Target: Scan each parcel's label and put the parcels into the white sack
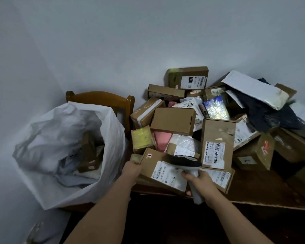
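White sack [111,138] open, cardboard box [90,152], crumpled mailers inside.

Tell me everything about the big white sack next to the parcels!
The big white plastic sack stands open and crumpled on the wooden chair, left of the parcel-covered table. It looks like thin, wrinkly, woven plastic. Its mouth gapes toward the camera, its rim sagging unevenly. Inside lie a brown cardboard box and pale soft packets. Its right side leans close to the table's edge. Neither hand touches it.
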